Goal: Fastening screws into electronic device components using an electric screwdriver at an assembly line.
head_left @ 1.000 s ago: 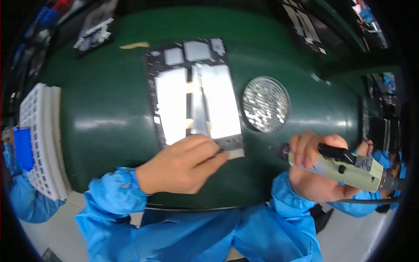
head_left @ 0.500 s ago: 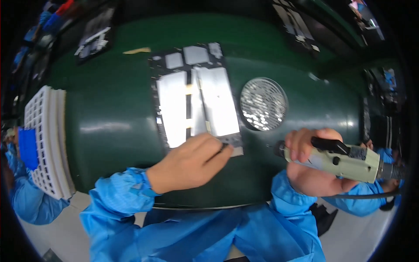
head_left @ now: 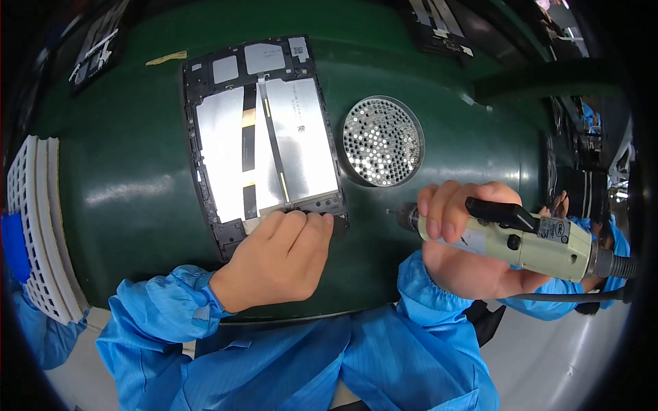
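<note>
A tablet-like device [head_left: 301, 137] lies with its inner side up, showing silver panels in a black frame and dark ribbon strips down the middle. Over its near edge, my left hand [head_left: 274, 257] is bent with closed fingers. A small black part [head_left: 339, 225] shows at those fingertips; the fingers hide most of it. My right hand [head_left: 473, 257] wraps round a pale green electric screwdriver [head_left: 534, 252] with a black lever. Its bit points left, apart from the device, and a tiny bright piece shows at the tip. Between device and screwdriver sits a round metal dish [head_left: 382, 140] with a perforated, screw-dotted face.
White grid trays [head_left: 48, 226] are stacked at the left, a blue piece [head_left: 15, 246] against them. Similar devices lie at the far left [head_left: 99, 48] and far right [head_left: 439, 27]. A yellowish strip [head_left: 166, 58] rests on the green table [head_left: 130, 157]. The screwdriver's cable runs off right.
The view has shifted, so the table things appear further left and higher. My left fingers have drawn together at the device's near edge. The screwdriver is still in my right hand.
</note>
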Available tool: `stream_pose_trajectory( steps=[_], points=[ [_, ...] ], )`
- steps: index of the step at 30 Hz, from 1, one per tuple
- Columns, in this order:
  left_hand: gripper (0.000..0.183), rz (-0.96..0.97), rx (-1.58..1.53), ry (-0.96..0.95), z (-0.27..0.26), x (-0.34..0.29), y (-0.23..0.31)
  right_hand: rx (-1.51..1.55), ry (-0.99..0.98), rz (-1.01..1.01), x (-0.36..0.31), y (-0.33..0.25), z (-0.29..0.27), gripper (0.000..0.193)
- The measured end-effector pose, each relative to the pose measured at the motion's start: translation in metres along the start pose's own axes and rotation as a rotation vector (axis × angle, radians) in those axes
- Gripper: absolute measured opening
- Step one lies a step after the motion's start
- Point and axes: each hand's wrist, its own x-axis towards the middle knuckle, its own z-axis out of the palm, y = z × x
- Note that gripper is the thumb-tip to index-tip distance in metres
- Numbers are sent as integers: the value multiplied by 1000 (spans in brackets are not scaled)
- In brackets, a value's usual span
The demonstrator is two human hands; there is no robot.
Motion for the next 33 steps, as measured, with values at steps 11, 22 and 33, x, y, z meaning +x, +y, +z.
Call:
stream_pose_trajectory(
  steps=[11,22,33],
  points=[
    [32,29,1,-1,-10,6,4,-87,68,30,2,-9,13,89],
    [30,31,57,-66,-11,4,8,-119,49,20,2,-6,8,83],
    [34,115,-57,-265,-25,12,5,-124,91,14,-12,-21,-3,86]
  ],
)
